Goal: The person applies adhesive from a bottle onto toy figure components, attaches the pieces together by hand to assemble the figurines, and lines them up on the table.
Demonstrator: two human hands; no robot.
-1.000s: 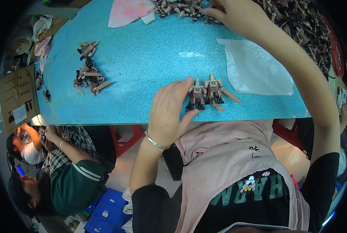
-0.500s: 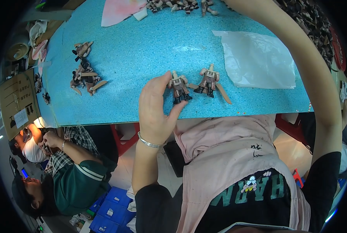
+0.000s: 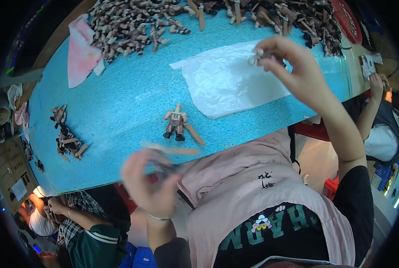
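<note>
At the table's front edge, my left hand (image 3: pixel 148 185) is blurred by motion, its fingers closed round a dark toy figure (image 3: pixel 164 166) with a tan, blade-like piece (image 3: pixel 181 151) sticking out. My right hand (image 3: pixel 293 67) is raised over the plastic sheet, fingertips pinched on a small brownish figure part (image 3: pixel 262 57) with pale rounded ends; its exact kind cannot be made out. Between the hands, nearer the left, another toy figure (image 3: pixel 175 121) lies on the blue tabletop. It has a pale neck peg, black boots and a tan blade at its side.
A translucent plastic sheet (image 3: pixel 221 85) lies right of centre. Pale figure parts (image 3: pixel 128 29) heap up at the back, with darker bladed pieces (image 3: pixel 271 15) farther right. Several figures (image 3: pixel 70 143) cluster at left. A pink-stained cloth (image 3: pixel 81 56) lies far left. Other people sit at both sides.
The view has shifted toward the right. My left hand has lifted a figure off the table and drawn it toward me. My right hand has come back from the far pile with a small part.
</note>
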